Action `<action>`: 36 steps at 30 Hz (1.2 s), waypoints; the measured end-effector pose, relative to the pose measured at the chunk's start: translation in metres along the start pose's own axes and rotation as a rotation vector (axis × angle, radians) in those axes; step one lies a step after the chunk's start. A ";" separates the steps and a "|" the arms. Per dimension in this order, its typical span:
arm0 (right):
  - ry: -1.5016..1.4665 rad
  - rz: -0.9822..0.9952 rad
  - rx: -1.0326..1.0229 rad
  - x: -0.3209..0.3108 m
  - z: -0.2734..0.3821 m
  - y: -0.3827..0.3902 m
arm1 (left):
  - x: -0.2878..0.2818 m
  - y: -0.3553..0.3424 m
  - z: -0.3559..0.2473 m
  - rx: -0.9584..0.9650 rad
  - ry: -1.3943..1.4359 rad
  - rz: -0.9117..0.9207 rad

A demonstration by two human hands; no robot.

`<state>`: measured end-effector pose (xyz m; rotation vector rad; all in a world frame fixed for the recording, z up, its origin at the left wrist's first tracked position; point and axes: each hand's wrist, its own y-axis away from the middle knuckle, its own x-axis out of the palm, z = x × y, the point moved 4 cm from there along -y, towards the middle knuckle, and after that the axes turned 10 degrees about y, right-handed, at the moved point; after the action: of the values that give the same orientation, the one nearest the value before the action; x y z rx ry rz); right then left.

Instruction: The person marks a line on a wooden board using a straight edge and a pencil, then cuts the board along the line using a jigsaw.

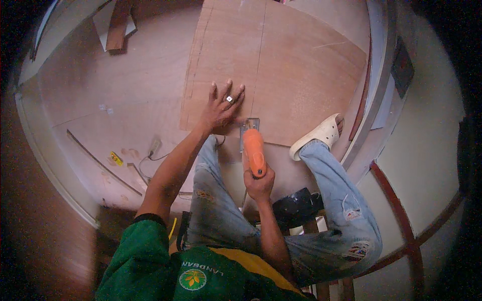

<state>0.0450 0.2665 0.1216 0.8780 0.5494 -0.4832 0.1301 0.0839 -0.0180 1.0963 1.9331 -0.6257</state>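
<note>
My left hand point(223, 108) lies on a plywood sheet point(311, 65) with its fingers spread, a ring on one of them, just left of a drawn line. My right hand point(258, 183) grips an orange power saw point(254, 148), which looks like a jigsaw. Its metal shoe sits at the sheet's near edge, at the lower end of the line, and the blade is hidden from view.
My foot in a white clog point(314, 135) rests on the sheet's right corner. A power strip point(154, 146) with a cord, a yellow item point(116, 158) and thin strips point(100, 160) lie at left. Board offcuts point(113, 27) are at upper left; a dark object point(296, 205) is between my legs.
</note>
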 end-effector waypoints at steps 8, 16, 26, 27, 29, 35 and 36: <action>-0.010 0.002 0.003 -0.001 0.005 0.000 | 0.001 0.000 0.001 0.024 -0.094 -0.016; -0.009 0.020 0.038 -0.003 0.006 -0.002 | -0.003 -0.002 -0.002 0.004 -0.019 -0.041; -0.020 0.020 0.033 -0.003 0.012 -0.003 | -0.005 0.000 0.000 -0.001 -0.005 -0.043; -0.019 0.019 0.032 -0.004 0.011 -0.002 | -0.005 -0.001 0.000 0.003 -0.010 -0.047; 0.058 0.082 0.061 -0.002 0.003 -0.002 | -0.004 -0.001 0.000 0.007 -0.015 -0.052; -0.008 0.050 0.071 0.000 0.002 -0.004 | -0.001 -0.003 -0.001 -0.010 -0.019 -0.039; -0.008 0.051 0.071 -0.001 0.006 -0.004 | -0.001 -0.002 -0.001 -0.021 0.017 -0.053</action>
<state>0.0436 0.2592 0.1230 0.9553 0.5036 -0.4614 0.1282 0.0830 -0.0161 1.0436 1.9843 -0.6251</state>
